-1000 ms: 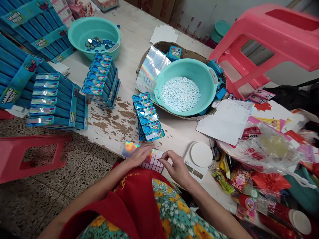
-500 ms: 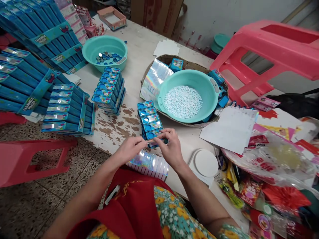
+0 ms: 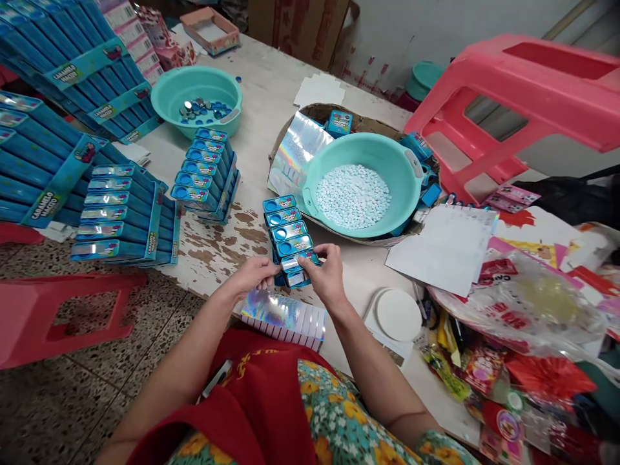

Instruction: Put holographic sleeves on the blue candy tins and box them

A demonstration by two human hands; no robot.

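A row of blue candy tins (image 3: 293,229) with round recesses in their tops stands on the table in front of me. Across the top of a tin near the row's close end lies a shiny silver sticker strip (image 3: 290,263). My left hand (image 3: 252,276) is closed in a pinch at the strip's left end. At the other end, my right hand (image 3: 327,274) has its thumb pressed on the strip and its fingers curled by the tin's side. Just below my hands, a holographic sticker sheet (image 3: 285,316) lies at the table edge.
A turquoise basin (image 3: 411,194) of pale candies sits in a cardboard tray to the right. Another basin (image 3: 162,97) holds small blue and silver discs. Packed tin displays (image 3: 126,213) stand left. A white scale (image 3: 400,314), papers, wrappers and a pink stool (image 3: 484,97) are at right.
The strip, held edge-on between both hands before, now lies across a tin's top. My left hand has shifted slightly left, and my right thumb presses down on the strip.
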